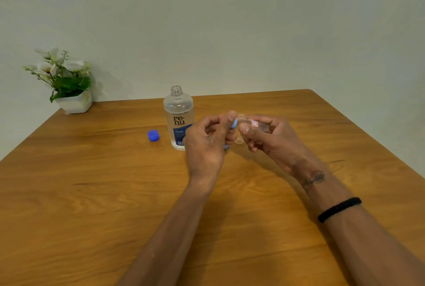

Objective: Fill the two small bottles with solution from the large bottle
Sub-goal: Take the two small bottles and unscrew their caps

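Observation:
The large clear solution bottle (178,115) with a blue label stands uncapped at the table's far middle. Its blue cap (153,135) lies on the table to its left. My right hand (269,141) holds a small clear bottle (255,123) tilted on its side, mouth toward the left. My left hand (207,141) pinches a small light-blue cap (234,123) right at that mouth. Below it, between my hands, a second small clear bottle (239,139) shows partly, mostly hidden by fingers. Another bit of blue (226,147) peeks out under my left hand.
A potted plant with white flowers (66,81) in a white pot stands at the far left corner of the wooden table (92,193). A plain wall rises behind. The table's right edge runs diagonally near my right forearm.

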{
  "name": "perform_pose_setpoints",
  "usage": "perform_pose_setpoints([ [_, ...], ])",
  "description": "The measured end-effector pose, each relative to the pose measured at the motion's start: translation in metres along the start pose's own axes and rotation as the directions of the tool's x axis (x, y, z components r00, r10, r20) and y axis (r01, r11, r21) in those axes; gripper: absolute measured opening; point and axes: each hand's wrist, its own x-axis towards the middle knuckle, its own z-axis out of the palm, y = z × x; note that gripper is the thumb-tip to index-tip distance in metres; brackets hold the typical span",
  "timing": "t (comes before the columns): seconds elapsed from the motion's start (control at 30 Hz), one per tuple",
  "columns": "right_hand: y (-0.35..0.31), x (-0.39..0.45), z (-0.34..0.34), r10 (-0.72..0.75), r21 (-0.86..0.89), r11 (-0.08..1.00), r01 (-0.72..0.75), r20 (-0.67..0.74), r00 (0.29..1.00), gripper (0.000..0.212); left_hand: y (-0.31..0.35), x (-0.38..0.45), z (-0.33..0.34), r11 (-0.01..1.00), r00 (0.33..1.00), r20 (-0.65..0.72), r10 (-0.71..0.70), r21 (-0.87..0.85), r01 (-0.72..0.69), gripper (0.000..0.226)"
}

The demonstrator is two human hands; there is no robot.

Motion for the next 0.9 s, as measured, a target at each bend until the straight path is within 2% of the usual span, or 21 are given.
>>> perform_pose_setpoints([
  [0.13,-0.002,-0.001,0.0,-0.018,0.052,0.999,0.017,0.023,1.0,0.039,0.01,-0.004,-0.001,0.992,0.989,-0.077,-0.123,-0.033,0.121,0.066],
  [0.2,-0.004,0.0,-0.002,-0.004,0.057,0.998,0.005,-0.019,1.0,0.037,0.012,-0.003,-0.004,0.992,0.991,-0.053,-0.119,-0.052,0.116,0.062],
  [0.3,-0.003,0.001,-0.006,0.002,0.028,1.0,0.0,-0.098,0.995,0.04,0.014,0.0,-0.01,0.998,0.99,0.132,-0.046,-0.039,0.051,0.026],
  [0.37,-0.001,0.001,-0.009,-0.004,0.013,1.0,0.006,-0.127,0.992,0.031,0.014,0.001,-0.012,1.0,0.964,0.267,-0.004,0.003,0.003,0.037],
  [0.43,-0.001,0.0,-0.01,-0.003,0.005,1.0,0.004,-0.135,0.991,0.019,0.014,0.0,-0.011,0.999,0.942,0.336,0.003,0.032,-0.015,0.043],
  [0.57,-0.004,-0.002,-0.01,-0.003,-0.069,0.998,-0.005,-0.115,0.993,0.016,0.005,0.0,-0.01,0.99,0.952,0.305,0.012,0.131,-0.054,0.032],
  [0.7,-0.005,-0.001,-0.006,-0.001,-0.094,0.996,-0.009,-0.111,0.994,0.023,0.002,0.001,-0.007,0.994,0.966,0.256,-0.046,0.111,0.018,0.021],
  [0.83,0.0,0.002,-0.002,-0.012,-0.087,0.996,0.002,-0.115,0.993,0.032,0.0,-0.006,-0.003,0.976,0.956,0.29,-0.035,0.217,-0.03,0.026],
  [0.9,0.003,0.004,-0.003,-0.011,-0.066,0.998,0.002,-0.126,0.992,0.03,-0.002,-0.007,-0.002,0.97,0.97,0.243,-0.013,0.239,-0.047,0.027],
])
